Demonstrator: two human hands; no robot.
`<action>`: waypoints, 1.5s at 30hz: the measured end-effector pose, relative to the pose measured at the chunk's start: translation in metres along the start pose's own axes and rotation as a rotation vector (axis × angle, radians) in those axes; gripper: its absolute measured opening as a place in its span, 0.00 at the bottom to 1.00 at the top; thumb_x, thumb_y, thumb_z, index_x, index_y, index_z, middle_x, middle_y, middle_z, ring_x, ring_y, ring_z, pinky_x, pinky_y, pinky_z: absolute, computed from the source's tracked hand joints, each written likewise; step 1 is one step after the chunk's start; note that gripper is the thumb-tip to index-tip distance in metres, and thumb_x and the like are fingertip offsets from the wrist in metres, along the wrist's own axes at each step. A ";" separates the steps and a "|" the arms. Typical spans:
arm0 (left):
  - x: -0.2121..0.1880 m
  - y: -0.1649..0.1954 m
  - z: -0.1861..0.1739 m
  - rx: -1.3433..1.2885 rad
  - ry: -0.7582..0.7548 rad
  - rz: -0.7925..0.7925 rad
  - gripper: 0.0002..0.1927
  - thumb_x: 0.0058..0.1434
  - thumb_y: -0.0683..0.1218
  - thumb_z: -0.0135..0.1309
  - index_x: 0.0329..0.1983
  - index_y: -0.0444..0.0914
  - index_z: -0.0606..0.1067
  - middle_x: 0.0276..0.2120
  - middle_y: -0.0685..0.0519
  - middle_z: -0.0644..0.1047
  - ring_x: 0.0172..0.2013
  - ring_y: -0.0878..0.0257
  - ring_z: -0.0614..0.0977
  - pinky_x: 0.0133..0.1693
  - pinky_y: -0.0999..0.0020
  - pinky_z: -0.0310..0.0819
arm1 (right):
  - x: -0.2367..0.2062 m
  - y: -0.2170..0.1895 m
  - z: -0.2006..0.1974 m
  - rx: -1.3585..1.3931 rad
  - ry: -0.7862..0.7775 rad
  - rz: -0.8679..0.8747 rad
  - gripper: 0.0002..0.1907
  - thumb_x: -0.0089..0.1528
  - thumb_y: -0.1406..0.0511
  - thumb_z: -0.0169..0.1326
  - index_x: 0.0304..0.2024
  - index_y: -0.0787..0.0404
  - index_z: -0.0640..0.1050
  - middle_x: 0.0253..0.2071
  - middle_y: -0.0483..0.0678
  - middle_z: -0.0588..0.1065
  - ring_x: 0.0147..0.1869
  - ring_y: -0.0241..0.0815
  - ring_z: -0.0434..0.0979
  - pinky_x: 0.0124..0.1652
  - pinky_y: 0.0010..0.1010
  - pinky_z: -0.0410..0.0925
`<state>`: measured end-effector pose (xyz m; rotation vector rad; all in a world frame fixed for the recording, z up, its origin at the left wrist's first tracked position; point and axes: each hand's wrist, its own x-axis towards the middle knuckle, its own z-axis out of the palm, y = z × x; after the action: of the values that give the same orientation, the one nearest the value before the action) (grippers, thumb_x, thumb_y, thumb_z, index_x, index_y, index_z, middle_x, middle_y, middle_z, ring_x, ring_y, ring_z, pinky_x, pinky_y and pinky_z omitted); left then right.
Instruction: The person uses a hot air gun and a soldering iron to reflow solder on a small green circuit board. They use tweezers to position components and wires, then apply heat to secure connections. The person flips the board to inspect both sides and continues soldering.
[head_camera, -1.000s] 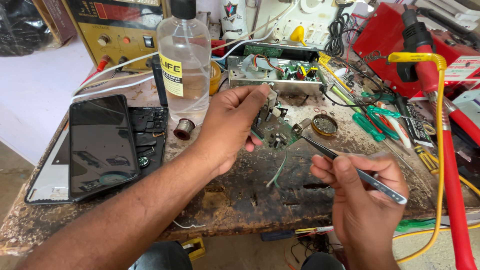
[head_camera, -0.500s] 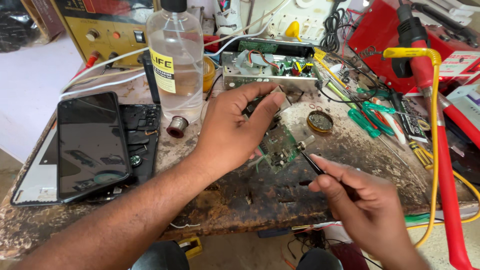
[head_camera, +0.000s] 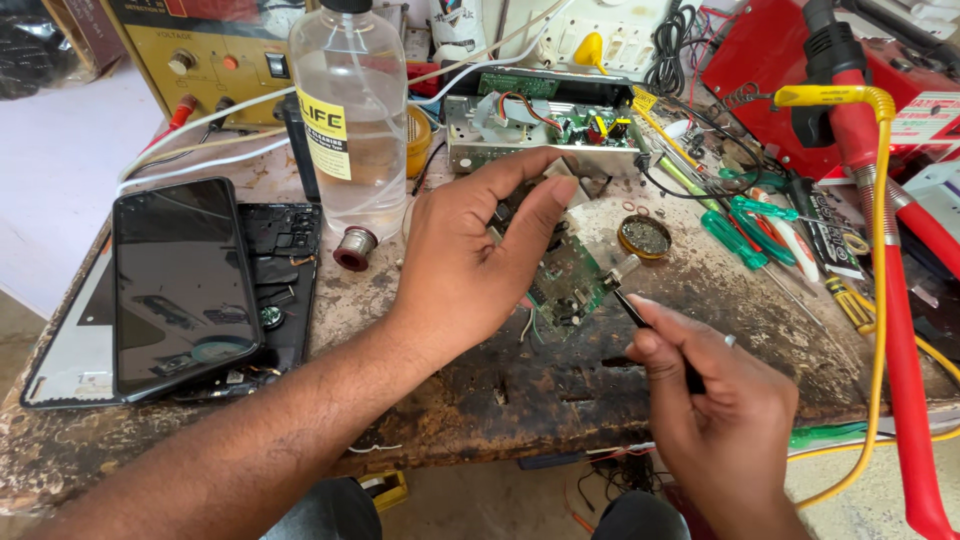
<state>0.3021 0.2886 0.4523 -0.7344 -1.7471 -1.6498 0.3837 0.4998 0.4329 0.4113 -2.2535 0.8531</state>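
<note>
Head cam: left hand has its fingers clamped on a small green circuit board, tilted up just above the scarred bench. Right hand pinches dark tweezers, tips touching the board's right edge by a small metal part. My worry is a slip: the tips could skid and scrape tiny components, or the part pings off among the green screwdrivers. The clear bottle stands near that left wrist too.
</note>
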 end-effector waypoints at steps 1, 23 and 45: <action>0.000 -0.001 -0.001 -0.021 -0.018 -0.044 0.17 0.74 0.49 0.54 0.59 0.35 0.78 0.26 0.57 0.81 0.21 0.74 0.80 0.23 0.75 0.72 | 0.001 0.007 0.000 0.146 -0.044 0.048 0.14 0.67 0.71 0.57 0.56 0.65 0.81 0.37 0.47 0.81 0.39 0.28 0.79 0.40 0.19 0.71; -0.002 0.001 0.002 0.013 0.012 -0.071 0.16 0.72 0.49 0.55 0.58 0.37 0.78 0.26 0.57 0.82 0.19 0.75 0.79 0.25 0.74 0.74 | 0.008 -0.003 0.007 0.015 -0.017 0.110 0.08 0.69 0.69 0.56 0.48 0.66 0.81 0.26 0.40 0.75 0.31 0.25 0.69 0.31 0.17 0.65; -0.002 -0.003 0.003 -0.134 -0.095 -0.219 0.18 0.72 0.49 0.54 0.62 0.38 0.78 0.28 0.53 0.82 0.20 0.73 0.76 0.23 0.76 0.71 | 0.022 0.028 -0.010 0.637 -0.322 0.571 0.13 0.68 0.65 0.52 0.47 0.70 0.81 0.21 0.40 0.67 0.20 0.25 0.56 0.20 0.18 0.50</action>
<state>0.3009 0.2916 0.4488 -0.7131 -1.8520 -1.9228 0.3592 0.5258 0.4405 0.1818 -2.3799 1.9395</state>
